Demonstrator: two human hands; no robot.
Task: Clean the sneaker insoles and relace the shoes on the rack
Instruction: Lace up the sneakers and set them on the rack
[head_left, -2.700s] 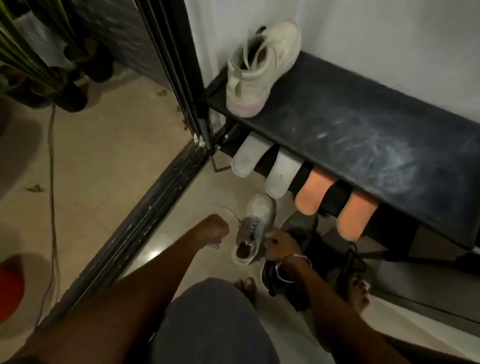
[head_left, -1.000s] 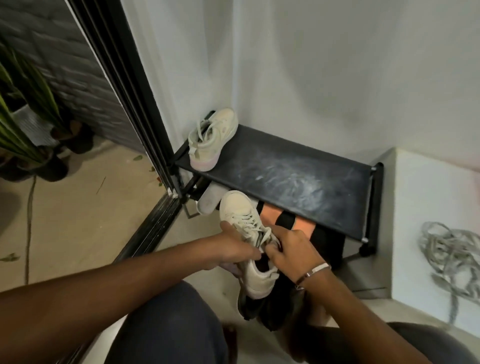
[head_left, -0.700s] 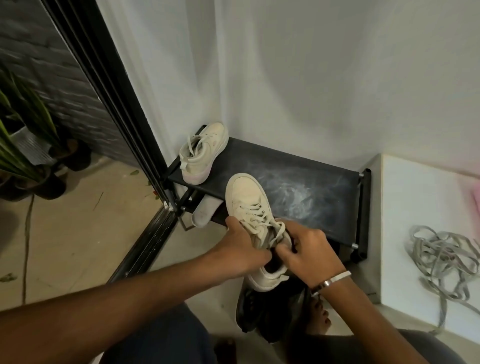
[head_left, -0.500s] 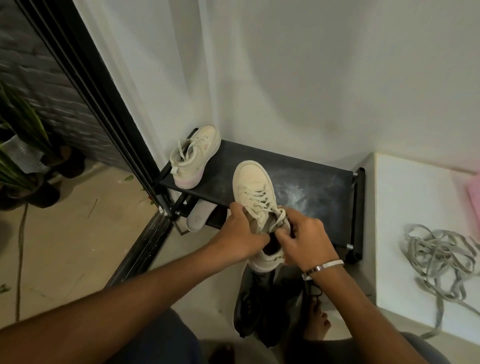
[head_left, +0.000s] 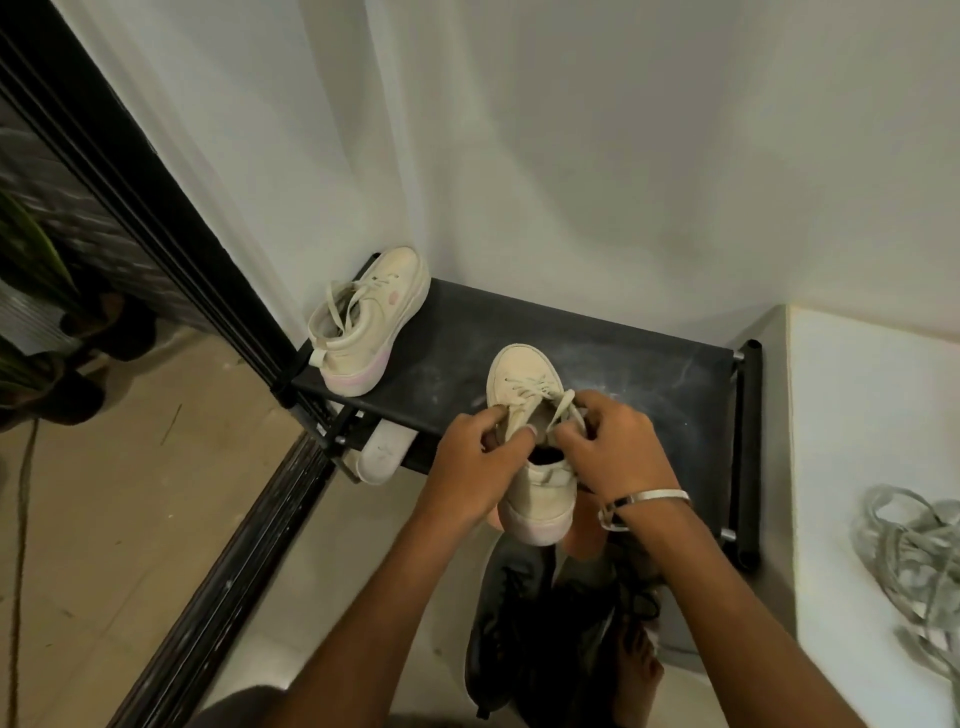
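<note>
I hold a cream sneaker (head_left: 524, 382) over the front of the black shoe rack (head_left: 613, 364), toe pointing away. My left hand (head_left: 475, 462) grips its left collar and pinches the lace. My right hand (head_left: 613, 447), with a silver bangle on the wrist, pinches the lace end at the right eyelets. The matching cream sneaker (head_left: 371, 322) stands on the rack's far left corner with loose laces. A white insole (head_left: 384, 452) sticks out from the lower shelf; orange insoles (head_left: 584, 535) peek out under my right wrist.
Dark sneakers (head_left: 519, 623) lie on the floor below my hands, beside a bare foot (head_left: 636, 670). A white ledge (head_left: 857, 441) at right carries a heap of grey laces (head_left: 914, 561). A black sliding-door track (head_left: 223, 571) and potted plants (head_left: 36, 322) are at left.
The cream sneaker came up from the floor to the rack's front edge. Both hands shifted from the shoe's sides to its laces. The view tilted up and right.
</note>
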